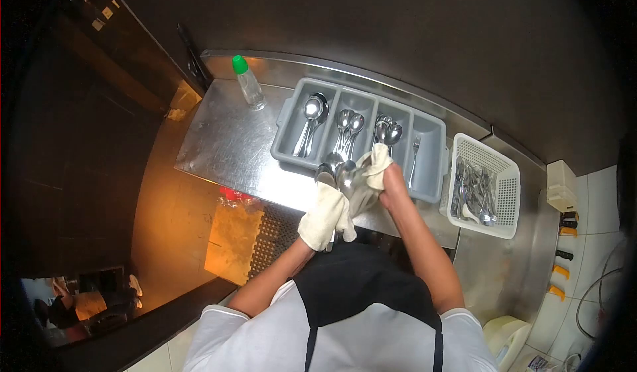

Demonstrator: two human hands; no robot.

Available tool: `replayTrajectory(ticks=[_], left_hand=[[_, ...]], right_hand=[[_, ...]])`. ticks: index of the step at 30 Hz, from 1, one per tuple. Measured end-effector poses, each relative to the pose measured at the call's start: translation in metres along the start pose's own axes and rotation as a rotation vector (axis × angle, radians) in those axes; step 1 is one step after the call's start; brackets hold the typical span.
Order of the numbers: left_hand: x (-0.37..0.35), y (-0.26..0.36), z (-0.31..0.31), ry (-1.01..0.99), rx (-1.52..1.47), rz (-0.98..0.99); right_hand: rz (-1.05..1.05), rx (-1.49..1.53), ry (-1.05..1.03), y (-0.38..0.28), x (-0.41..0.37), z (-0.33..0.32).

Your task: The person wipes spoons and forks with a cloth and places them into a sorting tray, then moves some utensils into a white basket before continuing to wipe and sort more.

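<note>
Off-white cloth (325, 214) covers most of my left hand (317, 229), which is closed around several large spoons (345, 175), bowls pointing away from me. My right hand (392, 183) is closed on cloth (379, 162) of the same colour, and the part hanging between my hands is smeared by motion. Both hands are at the near edge of a grey cutlery tray (300, 158). In its compartments lie large spoons (313, 109) at the left, smaller spoons (350, 121) beside them, more spoons (388, 131) further right, and a fork (415, 152) in the rightmost.
A white perforated basket (514, 199) of mixed cutlery (474, 189) stands right of the tray. A clear bottle with a green cap (249, 87) is at the left on the steel counter (222, 130). Knives with yellow handles (561, 272) line the right side. Another person (93, 304) shows at lower left.
</note>
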State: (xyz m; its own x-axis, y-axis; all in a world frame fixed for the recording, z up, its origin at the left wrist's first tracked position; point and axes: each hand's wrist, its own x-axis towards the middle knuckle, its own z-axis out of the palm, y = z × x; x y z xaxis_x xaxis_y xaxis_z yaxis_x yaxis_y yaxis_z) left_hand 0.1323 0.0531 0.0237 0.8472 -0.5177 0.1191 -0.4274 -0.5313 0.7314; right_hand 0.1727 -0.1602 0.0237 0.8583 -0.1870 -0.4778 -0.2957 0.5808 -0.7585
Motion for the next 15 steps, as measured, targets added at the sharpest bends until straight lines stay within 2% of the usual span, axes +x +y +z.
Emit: replayTrajectory(ticks=[1, 3, 4, 5, 7, 9, 10, 11, 12, 14, 15], left_hand=[[0.0, -0.001, 0.0, -0.028, -0.013, -0.018], [0.005, 0.008, -0.007, -0.084, -0.157, -0.091], [0.012, 0.027, -0.021, -0.112, -0.287, -0.145], [0.014, 0.034, -0.024, -0.128, -0.333, -0.161], [0.016, 0.043, -0.028, -0.147, -0.336, -0.155], [0.015, 0.041, -0.031, -0.183, -0.198, -0.156], [0.013, 0.037, -0.031, -0.219, -0.104, -0.178], [0.011, 0.019, -0.016, -0.037, 0.005, 0.079], [0.01, 0.0, -0.002, 0.184, 0.161, 0.307], [0.001, 0.007, -0.004, 0.089, -0.067, 0.072], [0.002, 0.011, -0.007, 0.043, -0.228, -0.122]], right_hand=[[-0.008, 0.015, -0.052, -0.012, -0.007, 0.004], [-0.047, -0.251, -0.078, -0.013, -0.029, 0.016], [-0.116, -0.533, -0.103, -0.008, -0.035, 0.02], [-0.281, -0.725, -0.193, 0.002, -0.034, 0.022], [-0.405, -0.731, -0.183, 0.009, -0.028, 0.024], [-0.464, -0.684, -0.061, 0.01, -0.01, 0.013], [-0.34, -0.546, 0.117, 0.004, -0.003, 0.016], [-0.435, -0.413, 0.155, -0.002, 0.0, 0.02], [-0.409, -0.356, 0.155, 0.002, 0.002, 0.02], [-0.281, -0.255, 0.18, 0.014, -0.007, 0.029], [-0.18, -0.21, 0.208, 0.024, -0.02, 0.04]])
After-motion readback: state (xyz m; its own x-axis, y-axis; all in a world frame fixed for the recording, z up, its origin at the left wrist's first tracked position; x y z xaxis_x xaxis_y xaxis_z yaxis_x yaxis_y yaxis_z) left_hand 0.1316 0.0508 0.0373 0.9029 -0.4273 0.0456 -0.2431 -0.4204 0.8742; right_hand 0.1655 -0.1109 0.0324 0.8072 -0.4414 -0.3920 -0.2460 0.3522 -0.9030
